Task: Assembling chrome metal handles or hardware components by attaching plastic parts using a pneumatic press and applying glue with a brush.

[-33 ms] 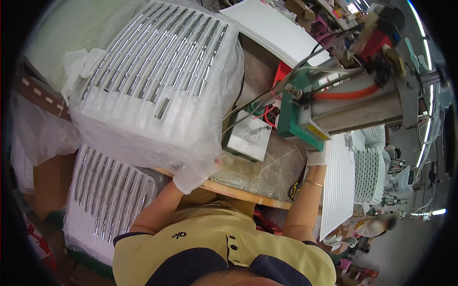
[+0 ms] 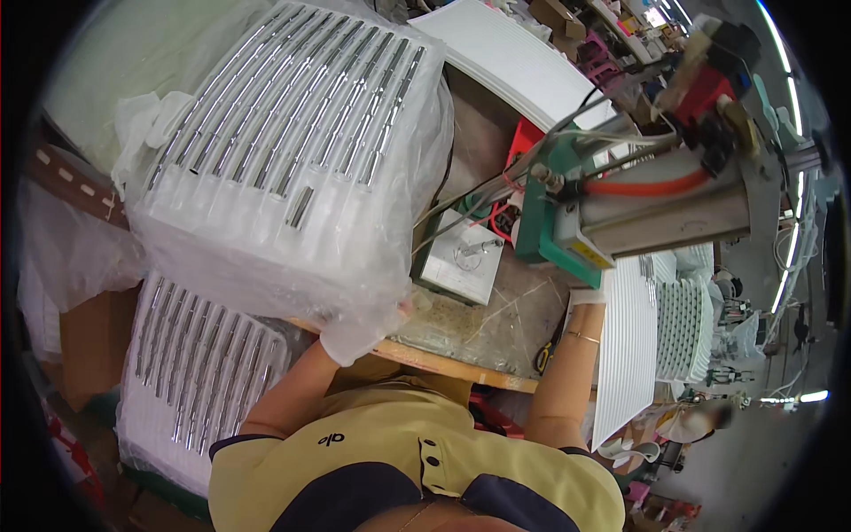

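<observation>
My left hand (image 2: 359,339), in a white glove with bare fingertips, rests at the table's front edge. It is against the near corner of a plastic-wrapped white tray (image 2: 266,239) of shiny metal tubes (image 2: 292,97). Its fingers blend with the clear plastic, so I cannot make out what they hold. My right hand (image 2: 589,291), also gloved, reaches up beneath the green-ended press (image 2: 656,222), which hides its fingers. Between the hands a pale metal block (image 2: 461,266) with a small upright metal pin (image 2: 479,248) stands on the table.
A second tray of metal tubes (image 2: 199,363) lies lower left. Yellow-handled scissors (image 2: 543,356) lie by my right forearm. A red bin (image 2: 523,142) stands behind the block, with cables and hoses crossing above. White ribbed sheets (image 2: 629,346) stand at the right, others (image 2: 505,53) at the back.
</observation>
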Demonstrator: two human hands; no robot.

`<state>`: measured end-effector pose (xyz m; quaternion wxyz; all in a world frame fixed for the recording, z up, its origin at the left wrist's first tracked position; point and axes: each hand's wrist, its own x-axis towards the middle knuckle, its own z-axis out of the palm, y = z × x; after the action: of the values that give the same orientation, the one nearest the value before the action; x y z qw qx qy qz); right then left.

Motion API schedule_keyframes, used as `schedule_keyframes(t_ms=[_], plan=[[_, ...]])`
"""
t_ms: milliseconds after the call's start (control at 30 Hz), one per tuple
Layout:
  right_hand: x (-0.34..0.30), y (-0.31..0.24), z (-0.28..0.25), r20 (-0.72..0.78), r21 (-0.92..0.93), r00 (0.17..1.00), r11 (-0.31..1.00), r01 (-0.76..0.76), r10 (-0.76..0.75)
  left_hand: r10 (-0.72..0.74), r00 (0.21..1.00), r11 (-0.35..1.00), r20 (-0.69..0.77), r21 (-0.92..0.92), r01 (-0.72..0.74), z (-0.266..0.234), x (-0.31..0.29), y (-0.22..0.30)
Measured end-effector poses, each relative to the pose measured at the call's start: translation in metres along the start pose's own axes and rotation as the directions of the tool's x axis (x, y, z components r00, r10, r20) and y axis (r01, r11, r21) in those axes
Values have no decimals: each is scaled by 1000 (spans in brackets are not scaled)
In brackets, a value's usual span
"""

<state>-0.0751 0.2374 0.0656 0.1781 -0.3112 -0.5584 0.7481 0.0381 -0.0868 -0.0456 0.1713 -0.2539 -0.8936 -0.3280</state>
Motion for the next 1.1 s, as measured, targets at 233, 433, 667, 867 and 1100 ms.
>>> schedule_keyframes(t_ms=[233,433,667,867,1100], plan=[[46,10,63,235,-167,971,986,4,36,-251,954,678,163,-673,294,-15,0,3],[79,30,103,405,-275,909,961,17,99,-176,706,-479,686,-687,547,-7,-8,-10],[103,59,142,579,-351,793,936,33,189,-167,678,-579,716,-628,520,3,-9,-19],[118,51,134,684,-392,692,916,84,229,-112,664,-645,739,-563,517,10,-9,-27],[101,56,153,586,-472,767,880,60,262,-68,645,-712,761,-490,503,20,-13,-37]])
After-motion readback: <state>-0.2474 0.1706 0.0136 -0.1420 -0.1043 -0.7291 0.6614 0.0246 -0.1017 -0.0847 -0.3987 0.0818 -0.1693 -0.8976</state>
